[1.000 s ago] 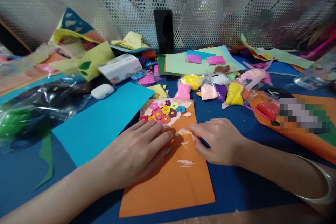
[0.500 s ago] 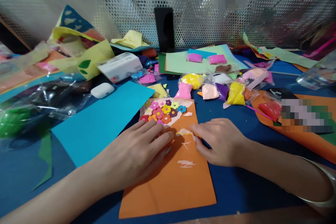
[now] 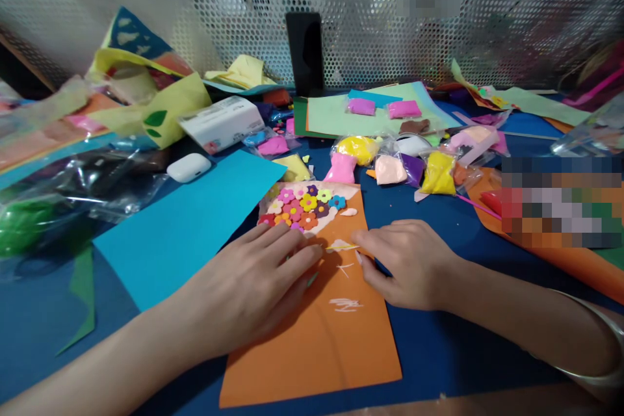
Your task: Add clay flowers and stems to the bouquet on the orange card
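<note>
Across a small pale patch of clay runs a thin yellow strip, on an orange sheet of paper. My left hand rests on the sheet with its fingers bent and close together, the tips at the strip's left end. From the right, my right hand pinches the strip's other end between thumb and forefinger. Colourful clay flowers cover a pale pink clay area above my left fingers, which hide part of the lowest ones. White scribbles show on the sheet lower down.
A blue sheet lies left, touching a white earbud case. Bagged clay, such as a yellow packet, sits behind my right hand. A dark phone stands against the perforated metal screen. More orange paper lies right.
Both hands stay in almost the same places on the orange sheet. The pale clay by my right fingertips looks slightly different, and a faint shadow line now crosses the lower sheet.
</note>
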